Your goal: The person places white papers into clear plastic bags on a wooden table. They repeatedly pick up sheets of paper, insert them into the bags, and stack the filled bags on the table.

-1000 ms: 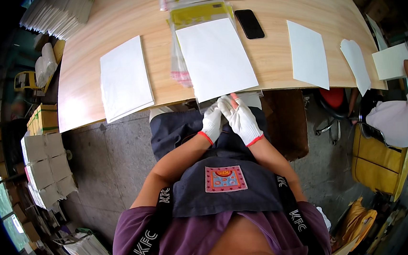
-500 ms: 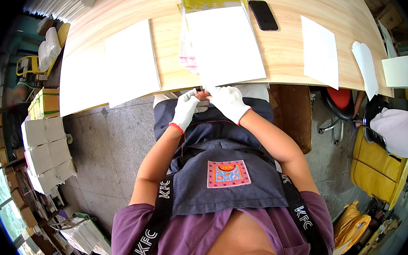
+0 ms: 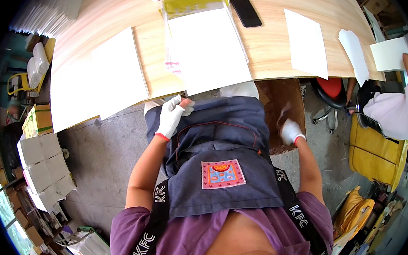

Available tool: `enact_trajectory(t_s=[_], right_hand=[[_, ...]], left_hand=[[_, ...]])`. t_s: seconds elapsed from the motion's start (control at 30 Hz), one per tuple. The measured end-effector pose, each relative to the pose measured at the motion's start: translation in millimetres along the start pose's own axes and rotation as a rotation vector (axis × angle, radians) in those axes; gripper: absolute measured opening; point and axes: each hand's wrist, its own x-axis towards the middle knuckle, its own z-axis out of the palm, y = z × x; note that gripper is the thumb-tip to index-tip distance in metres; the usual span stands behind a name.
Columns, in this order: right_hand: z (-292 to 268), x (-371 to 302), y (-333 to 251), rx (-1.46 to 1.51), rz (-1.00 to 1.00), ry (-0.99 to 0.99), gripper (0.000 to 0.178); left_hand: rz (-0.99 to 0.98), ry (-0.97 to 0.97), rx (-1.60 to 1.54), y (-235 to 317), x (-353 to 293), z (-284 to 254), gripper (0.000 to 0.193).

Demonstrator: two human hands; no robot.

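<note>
My left hand [image 3: 170, 118], in a white glove with bare fingertips, is raised just below the table's near edge, close to a corner of the white sheet stack [image 3: 210, 50]. Its fingers are curled toward the thumb; whether anything is pinched there is hidden. My right hand [image 3: 291, 132], also gloved, is out to the right over an open brown carton [image 3: 282, 90] beside my lap. Motion smears its fingers, and a pale blurred streak above them could be fingertips or a thin strip. The white stack lies over clear plastic bags with a yellow-green band [image 3: 192, 3].
A black phone [image 3: 246, 12] lies right of the bags. White sheets sit at the table's left [image 3: 118, 72] and right [image 3: 306, 42]. Paper bundles [image 3: 46, 159] stand on the floor at left. At right are a red-seated chair [image 3: 330, 89] and another person's pale sleeve [image 3: 394, 112].
My hands were together at the table edge; the right has swung right and down over the carton. The left stays near the edge. The whole view has shifted slightly.
</note>
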Motion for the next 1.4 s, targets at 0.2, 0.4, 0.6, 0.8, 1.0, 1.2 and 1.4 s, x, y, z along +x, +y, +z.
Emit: enact_trajectory(t_s=[0.2,0.4,0.6,0.8,1.0,1.2,1.4], right_hand=[[-146,48,-42,0.753,0.247,0.074,0.030],[-211,116,-76,0.573,-0.218,0.642,0.039],[-199,123,-97,1.360,0.022,0.462,0.023],[-201,114,-103,1.955,0.379,0.113,0.024],[-206,110,-124,2.002,0.078,-0.043,0.009],[-279,162,-205,2.045,-0.132,-0.187,0.012],[-360,200,-301,1.598,-0.331,-0.214,0.020]], left_hand=[[1.016,0.270,1.058,2,1,0,0.027],[1.189,0.167,1.075,11,21,13,0.019],[0.502,0.291,0.260,-13,4,11,0.012],[0.035,0.113,-0.588,-17,6,9,0.013],[0.332,0.208,-0.059,39,-19,-4,0.029],[0.546,0.547,0.192,63,-44,-108,0.027],[0.563,0.836,0.558,32,-30,-243,0.028]])
